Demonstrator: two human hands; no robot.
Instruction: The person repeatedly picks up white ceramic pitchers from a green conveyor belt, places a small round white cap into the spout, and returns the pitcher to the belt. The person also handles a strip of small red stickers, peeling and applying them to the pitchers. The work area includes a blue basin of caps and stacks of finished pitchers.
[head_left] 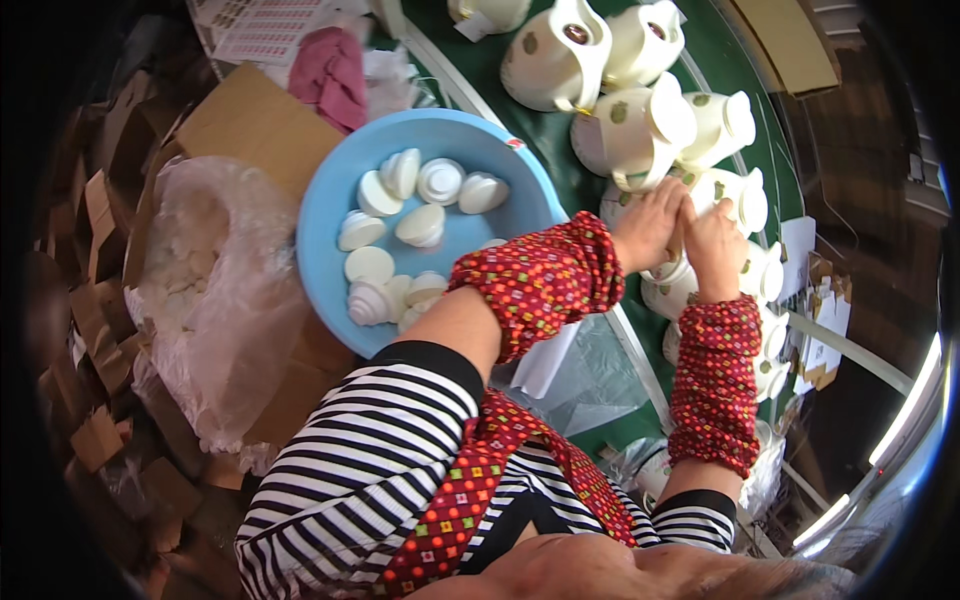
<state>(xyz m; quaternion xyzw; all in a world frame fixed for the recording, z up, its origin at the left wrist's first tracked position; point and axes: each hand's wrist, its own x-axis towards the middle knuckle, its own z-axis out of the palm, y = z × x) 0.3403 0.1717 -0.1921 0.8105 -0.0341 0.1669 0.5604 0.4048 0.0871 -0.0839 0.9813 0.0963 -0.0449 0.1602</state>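
My left hand and my right hand meet at one of several cream-white jugs with green leaf-like prints. The fingers of both hands are bent and closed on that jug near its mouth; their exact grip is partly hidden. More jugs lie close around my hands: one jug just beyond, another jug to the right. To the left a round light-blue basin holds several white, rounded lids, among them a lid in its middle. My left forearm crosses over the basin's right edge.
The jugs stand on a green surface with a pale metal edge. Left of the basin is a cardboard box with a clear plastic bag of white pieces. A pink cloth lies behind. Cardboard pieces pile up at far left.
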